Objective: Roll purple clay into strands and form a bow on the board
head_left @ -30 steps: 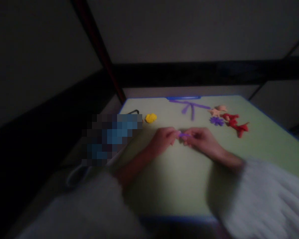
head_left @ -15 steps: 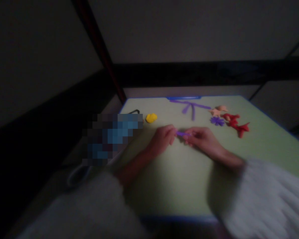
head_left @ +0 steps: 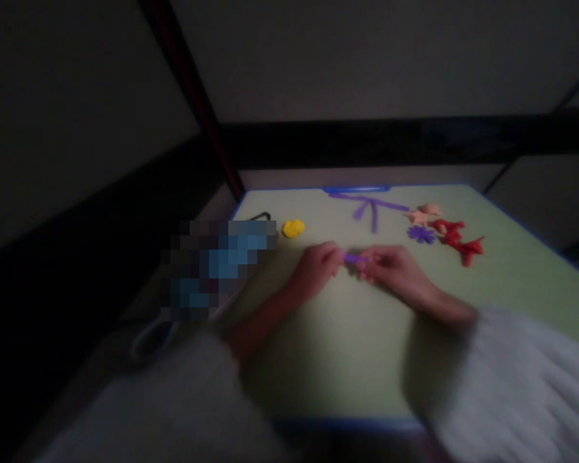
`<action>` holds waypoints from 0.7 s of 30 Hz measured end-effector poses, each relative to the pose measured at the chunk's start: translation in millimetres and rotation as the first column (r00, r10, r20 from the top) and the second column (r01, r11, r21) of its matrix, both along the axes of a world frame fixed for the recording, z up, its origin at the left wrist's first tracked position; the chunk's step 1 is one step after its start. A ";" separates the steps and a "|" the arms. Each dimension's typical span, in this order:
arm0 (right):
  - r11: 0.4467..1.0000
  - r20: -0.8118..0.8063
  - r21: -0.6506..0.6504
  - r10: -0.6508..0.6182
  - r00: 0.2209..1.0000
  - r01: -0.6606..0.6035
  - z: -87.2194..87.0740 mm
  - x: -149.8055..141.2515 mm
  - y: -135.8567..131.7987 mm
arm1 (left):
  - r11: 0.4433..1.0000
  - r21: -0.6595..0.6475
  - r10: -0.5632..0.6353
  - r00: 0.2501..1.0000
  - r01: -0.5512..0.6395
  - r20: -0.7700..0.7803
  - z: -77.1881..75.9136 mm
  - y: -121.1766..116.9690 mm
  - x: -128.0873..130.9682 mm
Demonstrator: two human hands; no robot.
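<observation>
Between my two hands a short purple strip of modelling clay point(head_left: 354, 258) is held just above the table. My left hand point(head_left: 318, 265) pinches its left end, with the fingers curled. At its right end, my right hand point(head_left: 388, 265) grips it between thumb and fingers. Farther back lie long thin purple clay strips point(head_left: 375, 215). A purple flower-like clay piece point(head_left: 421, 235) rests to the right of them, beyond my right hand. A yellow clay lump point(head_left: 293, 228) sits beyond my left hand.
Red clay pieces point(head_left: 471, 249) and peach-coloured clay pieces point(head_left: 419, 217) lie at the right on the pale green table point(head_left: 338, 360), which has a blue edge. At its left side is a blurred-out bluish object point(head_left: 231, 257). A wall stands behind the table.
Almost nothing differs. Both hands keep hold of the purple strip, and slightly less of it shows between them. The pieces on the table have not moved.
</observation>
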State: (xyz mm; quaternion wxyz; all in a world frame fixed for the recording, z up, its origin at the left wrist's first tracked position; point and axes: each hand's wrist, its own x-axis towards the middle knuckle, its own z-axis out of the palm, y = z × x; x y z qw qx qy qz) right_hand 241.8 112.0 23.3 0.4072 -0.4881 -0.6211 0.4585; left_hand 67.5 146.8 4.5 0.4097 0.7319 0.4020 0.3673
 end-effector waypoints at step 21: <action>0.991 -0.064 -0.086 0.100 0.993 -0.106 5.4 1.9 0.4 | 0.991 0.105 -0.081 0.997 0.081 -0.003 1.8 1.2 -5.7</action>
